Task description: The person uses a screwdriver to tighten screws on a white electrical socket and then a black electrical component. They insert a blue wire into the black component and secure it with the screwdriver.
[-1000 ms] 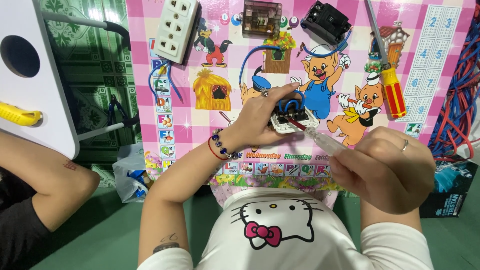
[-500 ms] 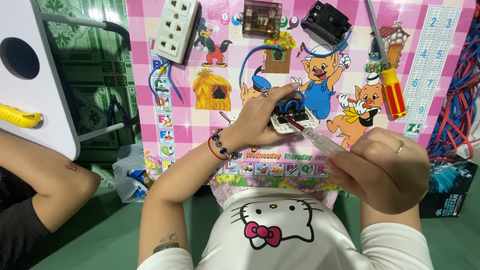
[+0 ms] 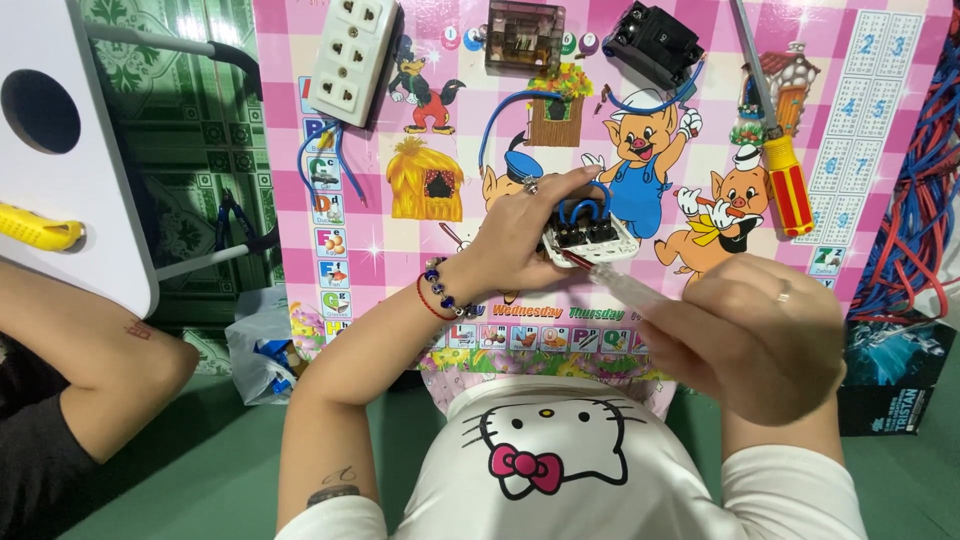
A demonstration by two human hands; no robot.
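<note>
Our left hand (image 3: pixel 525 225) is clamped on the socket (image 3: pixel 590 232), fingers wrapped over its top and left side, holding it down on the pink cartoon mat (image 3: pixel 420 260) near centre. Blue wires (image 3: pixel 580 207) loop out of the socket's top, right under our fingertips.

Our right hand (image 3: pixel 755 335) is closed in a fist around a clear-handled screwdriver (image 3: pixel 625 288). Its tip sits at the socket's lower edge, by a red wire there. We can't tell whether the tip is seated in a screw.

Around it on the mat:
- A white power strip (image 3: pixel 350 60) lies top left, with blue leads trailing below it.
- A smoky clear box (image 3: pixel 525 37) lies top centre.
- A black breaker (image 3: pixel 655 42) lies just right of that box.
- A red-and-yellow screwdriver (image 3: pixel 780 170) lies well to the right, untouched.

A bundle of red and blue cable (image 3: pixel 915 230) sits off the mat's right edge. Another person's arm (image 3: pixel 90 350) is at far left, beside a white panel (image 3: pixel 70 140).
</note>
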